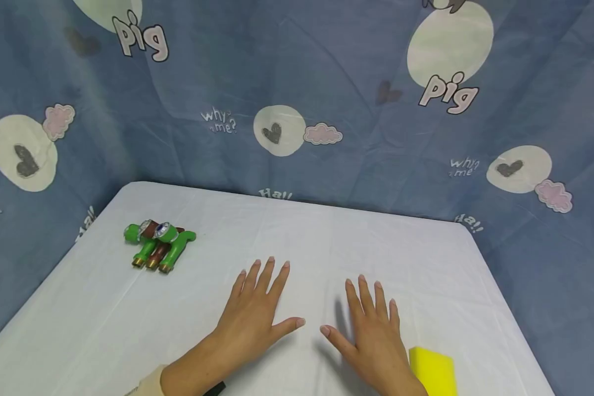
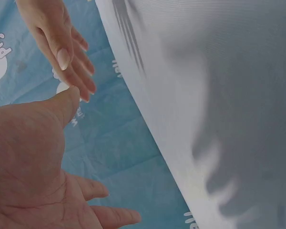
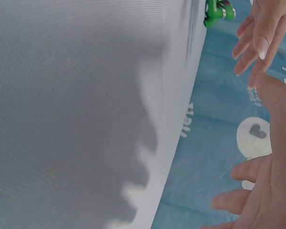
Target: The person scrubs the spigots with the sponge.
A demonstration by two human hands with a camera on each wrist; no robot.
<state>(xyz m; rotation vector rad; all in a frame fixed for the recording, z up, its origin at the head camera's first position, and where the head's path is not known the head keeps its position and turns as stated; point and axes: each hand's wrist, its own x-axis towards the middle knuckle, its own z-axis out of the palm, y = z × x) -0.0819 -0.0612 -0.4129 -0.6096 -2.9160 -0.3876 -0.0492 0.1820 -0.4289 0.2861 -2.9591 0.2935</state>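
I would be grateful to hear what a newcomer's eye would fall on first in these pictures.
Probably the left hand and right hand, fingers spread above the middle of the white table. Next might come the bright yellow block beside the right wrist, then the clustered green and brown pieces toward the table's far left.

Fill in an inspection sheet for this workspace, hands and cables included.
Surface: white-covered table, lightly creased.
Job's things: three angled pieces, two green, one brown, grouped toward the left; yellow block beside the right hand.
Clutter: dark object at the head view's bottom edge, mostly hidden; identity unclear.
Hands: left hand and right hand have fingers spread, holding nothing.
Cables: nothing seen.
Surroundings: blue printed curtain behind and at both sides.
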